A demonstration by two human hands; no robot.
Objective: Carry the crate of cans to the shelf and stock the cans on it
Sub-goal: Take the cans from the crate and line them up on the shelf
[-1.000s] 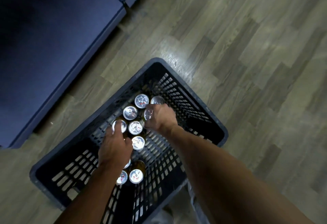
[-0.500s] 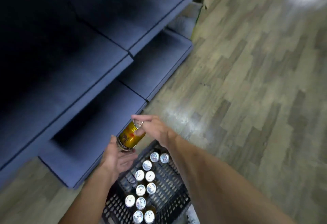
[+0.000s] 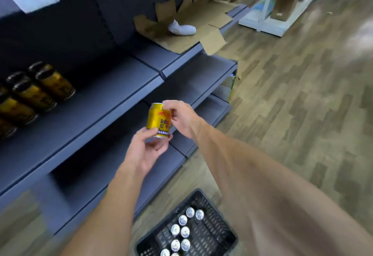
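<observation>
Two hands holding one yellow can in front of the shelf

Both hands are meeting on a single yellow can (image 3: 159, 120), which is standing nearly upright in the air, just in front of the dark blue shelf (image 3: 96, 102). The left hand (image 3: 144, 150) is cupping the can from below, its fingers curling round the bottom rim, so this grip is clamped on the can. The right hand (image 3: 181, 119) is pinching the can's upper part between thumb and fingertips, so that grip is likewise closed on it.

Below the can and toward the person, a black crate (image 3: 212, 233) is sitting on the wood-pattern floor (image 3: 292, 114), just beside the shelf's lowest board. Several more cans (image 3: 182, 229) are standing upright inside the crate, their silver tops showing in rough pairs.

To the left of the held can, on the shelf's middle board, a group of stocked cans (image 3: 34, 92) of the same gold colour is standing near the back, blurred by camera motion. Farther along the shelf, above and beyond the held can, flattened cardboard (image 3: 193, 19) is lying on a board with a white shoe (image 3: 181, 28) resting on it. Beyond that, well apart from the shelf, a white rack (image 3: 268, 3) is standing on the floor.
</observation>
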